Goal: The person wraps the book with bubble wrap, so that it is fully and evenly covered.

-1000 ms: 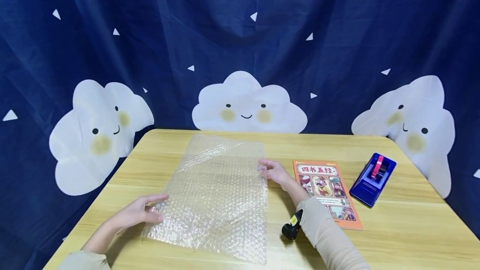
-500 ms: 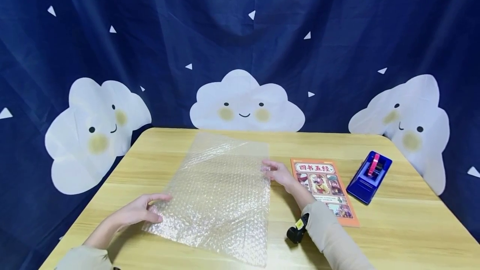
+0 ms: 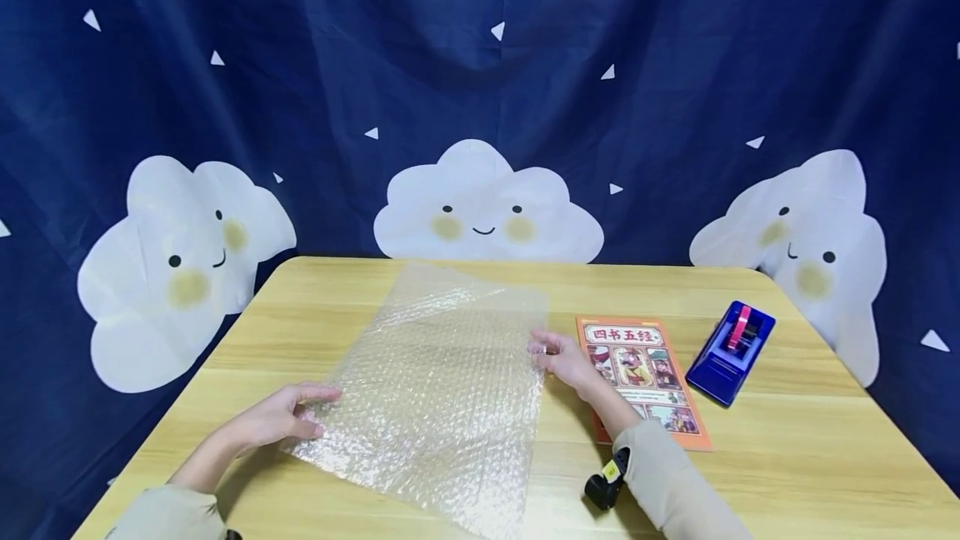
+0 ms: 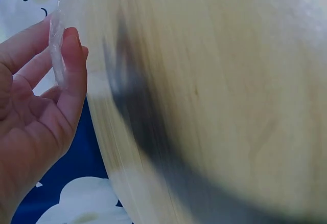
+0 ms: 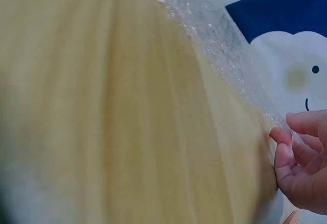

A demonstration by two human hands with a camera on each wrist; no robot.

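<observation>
while both hands (image 3: 273,419) (image 3: 566,361) pinch its sides, bubble wrap (image 3: 438,382), long axis running near to far

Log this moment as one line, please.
left hand: pinches bubble wrap by left edge | right hand: pinches its right edge | book, tape dispenser: to the right

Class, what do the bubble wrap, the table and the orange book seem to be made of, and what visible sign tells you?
Bubble wrap: probably clear, shiny plastic film; it is see-through, with glinting bumps.
Table: wood or wood-look laminate, slightly glossy; grain shows, but that cannot settle which.
Orange book: likely paper or card; its thin shape and printed cover suggest it; finish unclear.
</observation>
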